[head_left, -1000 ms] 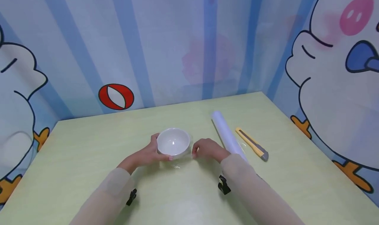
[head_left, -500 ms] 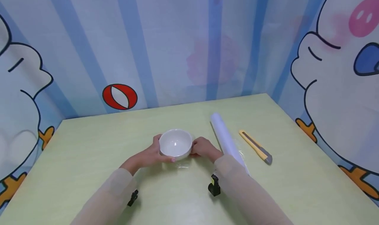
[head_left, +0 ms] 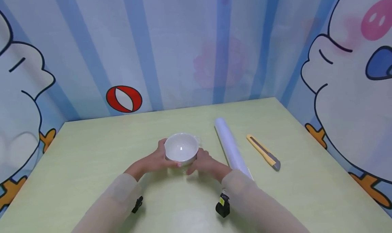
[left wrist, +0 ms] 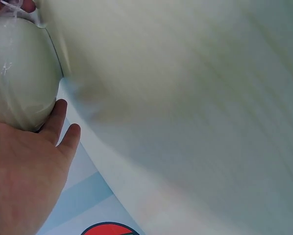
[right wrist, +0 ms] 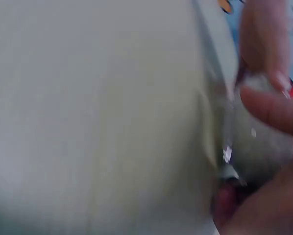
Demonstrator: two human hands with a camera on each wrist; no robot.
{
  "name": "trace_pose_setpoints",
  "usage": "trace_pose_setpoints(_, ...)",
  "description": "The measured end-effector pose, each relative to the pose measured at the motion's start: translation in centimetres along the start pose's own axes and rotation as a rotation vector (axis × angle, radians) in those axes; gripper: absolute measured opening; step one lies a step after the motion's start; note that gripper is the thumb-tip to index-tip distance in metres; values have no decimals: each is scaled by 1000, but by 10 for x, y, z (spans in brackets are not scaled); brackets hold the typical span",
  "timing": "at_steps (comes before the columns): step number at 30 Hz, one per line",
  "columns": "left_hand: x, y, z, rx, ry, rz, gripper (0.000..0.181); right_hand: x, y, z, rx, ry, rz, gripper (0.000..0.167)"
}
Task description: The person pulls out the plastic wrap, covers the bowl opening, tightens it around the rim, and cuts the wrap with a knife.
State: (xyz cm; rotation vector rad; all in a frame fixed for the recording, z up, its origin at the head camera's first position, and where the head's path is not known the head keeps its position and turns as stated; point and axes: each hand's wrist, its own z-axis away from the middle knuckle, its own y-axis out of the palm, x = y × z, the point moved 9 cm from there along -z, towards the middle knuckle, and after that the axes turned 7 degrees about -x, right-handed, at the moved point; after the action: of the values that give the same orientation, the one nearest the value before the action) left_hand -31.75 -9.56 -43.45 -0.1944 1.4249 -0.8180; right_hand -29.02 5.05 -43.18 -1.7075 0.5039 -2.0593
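A white bowl (head_left: pixel 181 148) is held a little tilted, its hollow showing in the head view. Clear plastic wrap (left wrist: pixel 7 63) covers its outside and bunches at the top in the left wrist view. My left hand (head_left: pixel 154 161) grips the bowl's left side, thumb along the near side. At the right side my right hand (head_left: pixel 205 163) holds the bowl, fingers against its wall and thumb pointing to the near side. The right wrist view is blurred; loose wrap (right wrist: pixel 227 152) shows beside the thumb (right wrist: pixel 269 110) and curled fingers (right wrist: pixel 227 200).
A pale roll (head_left: pixel 231 146) lies lengthwise to the right of the bowl, close to my right forearm. Beyond it lies a yellow and grey utility knife (head_left: pixel 263 152). The light green table (head_left: pixel 107 141) ends against printed cloth walls (head_left: pixel 183 56).
My right hand has come leftward to the bowl, and its thumb has swung out toward the near side. My left hand keeps its grip. The view has shifted slightly.
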Motion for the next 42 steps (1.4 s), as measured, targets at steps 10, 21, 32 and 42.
trace_pose_setpoints(10, 2, 2, 0, -19, -38, 10, 112, 0, -1, -17, -206, -240, 43, 69)
trace_pose_setpoints(21, 3, -1, 1, -38, -52, -3, 114, 15, -18, -13, -205, -324, 340, 14)
trace_pose_setpoints(32, 1, -1, 1, -25, -32, 5, 110, -12, -12, -26, -33, 126, -306, 28)
trace_pose_setpoints(42, 0, -2, 1, -28, -26, -7, 110, -13, -10, -24, -76, 232, -686, 21)
